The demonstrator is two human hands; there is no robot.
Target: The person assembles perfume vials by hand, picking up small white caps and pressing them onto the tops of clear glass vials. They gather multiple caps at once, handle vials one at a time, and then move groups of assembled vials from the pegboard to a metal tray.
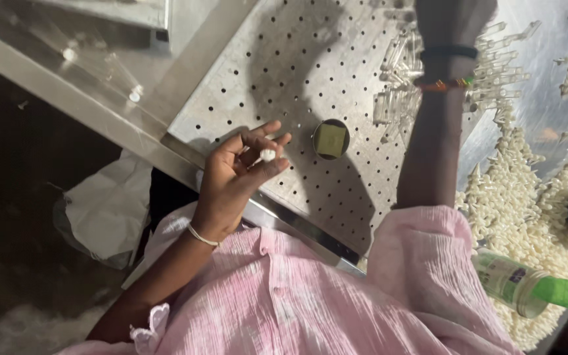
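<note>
Steel perforated tray [284,72] bears a round tin [331,139] beside clear tubes [396,85].

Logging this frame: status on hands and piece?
Left hand pinching small white piece. Right hand over clear tubes, grip cut off. Perforated plate between.

A single camera, worn on the person's head, looked steeply down over the chest at the surface [310,98], close enough that the pink sleeves filled the bottom of the view. The view sat rotated, so the surface's near edge ran slantwise from upper left to lower right. The left hand [235,177] fell mid-frame; the right hand [455,16] was cut by the top border.
</note>
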